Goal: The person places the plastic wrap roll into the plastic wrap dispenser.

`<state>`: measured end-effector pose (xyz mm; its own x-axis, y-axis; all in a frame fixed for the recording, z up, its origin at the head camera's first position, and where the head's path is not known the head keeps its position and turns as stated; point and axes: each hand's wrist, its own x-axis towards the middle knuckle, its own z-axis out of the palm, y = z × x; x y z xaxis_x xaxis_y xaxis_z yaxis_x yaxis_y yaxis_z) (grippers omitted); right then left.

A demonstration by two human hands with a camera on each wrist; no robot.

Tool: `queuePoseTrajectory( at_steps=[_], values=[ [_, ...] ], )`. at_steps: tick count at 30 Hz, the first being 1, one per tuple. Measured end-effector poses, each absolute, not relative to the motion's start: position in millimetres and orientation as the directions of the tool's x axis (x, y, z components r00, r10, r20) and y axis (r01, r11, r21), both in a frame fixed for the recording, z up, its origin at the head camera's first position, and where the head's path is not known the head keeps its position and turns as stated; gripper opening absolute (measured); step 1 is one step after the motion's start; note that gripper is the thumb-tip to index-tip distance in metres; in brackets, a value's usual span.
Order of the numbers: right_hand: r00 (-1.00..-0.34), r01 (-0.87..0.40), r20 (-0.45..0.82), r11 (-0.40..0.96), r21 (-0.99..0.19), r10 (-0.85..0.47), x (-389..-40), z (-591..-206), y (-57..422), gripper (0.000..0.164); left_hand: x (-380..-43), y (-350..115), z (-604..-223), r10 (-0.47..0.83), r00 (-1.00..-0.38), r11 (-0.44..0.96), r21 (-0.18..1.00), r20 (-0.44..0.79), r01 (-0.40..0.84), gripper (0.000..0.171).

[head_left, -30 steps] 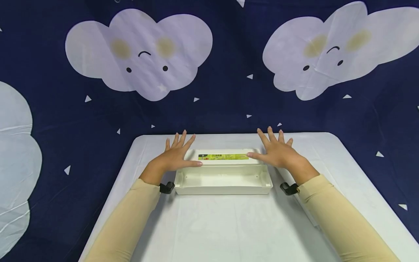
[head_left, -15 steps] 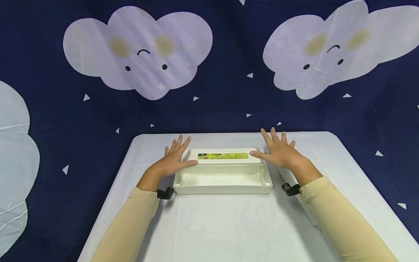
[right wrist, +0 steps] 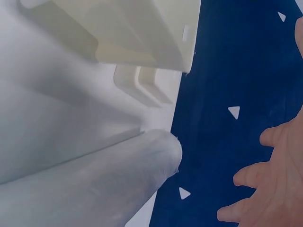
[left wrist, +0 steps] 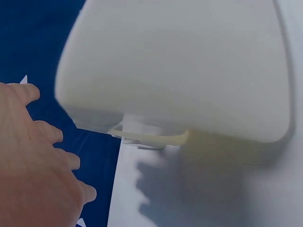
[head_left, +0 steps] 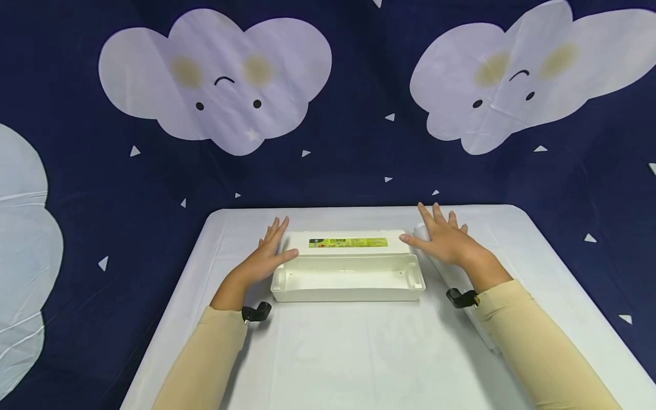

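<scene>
A long white plastic box (head_left: 348,295) lies at the middle of the table, its lid (head_left: 299,244) folded back and a green-yellow label (head_left: 348,242) on the lid. Its trough holds nothing visible. My left hand (head_left: 258,259) hovers by the box's left end with fingers spread, thumb near the lid. At the right end, my right hand (head_left: 451,242) is spread out too, its thumb tip overlapping the lid's edge. Whether either thumb touches cannot be told. Beneath my right hand and forearm lies a white roll (head_left: 453,277), partly hidden; the roll's end (right wrist: 161,151) shows in the right wrist view.
A white cloth covers the table (head_left: 328,359), whose rounded far edge meets a dark blue curtain (head_left: 359,171) printed with clouds. Black wrist cameras (head_left: 256,311) sit at both wrists.
Both hands have drawn apart: the left slid left and slightly toward me, the right slid right. More of the lid and roll shows. The box stays in place.
</scene>
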<state>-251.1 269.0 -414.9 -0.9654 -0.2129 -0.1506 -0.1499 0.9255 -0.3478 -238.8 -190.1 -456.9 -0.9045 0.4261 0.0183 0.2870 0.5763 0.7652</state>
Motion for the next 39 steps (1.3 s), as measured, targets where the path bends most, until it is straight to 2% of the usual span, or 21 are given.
queuePoseTrajectory(
  at_steps=[20,39],
  values=[
    [-0.968,-0.079,-0.19,0.917,-0.392,-0.164,-244,-434,295,0.113,-221,-193,-482,0.393,-0.919,0.487,0.84,0.035,0.24,0.086],
    [-0.96,-0.057,-0.205,0.847,-0.529,-0.193,-230,-450,321,0.103,-205,-193,-515,0.313,-0.947,0.317,0.932,0.072,0.176,0.083]
  ],
)
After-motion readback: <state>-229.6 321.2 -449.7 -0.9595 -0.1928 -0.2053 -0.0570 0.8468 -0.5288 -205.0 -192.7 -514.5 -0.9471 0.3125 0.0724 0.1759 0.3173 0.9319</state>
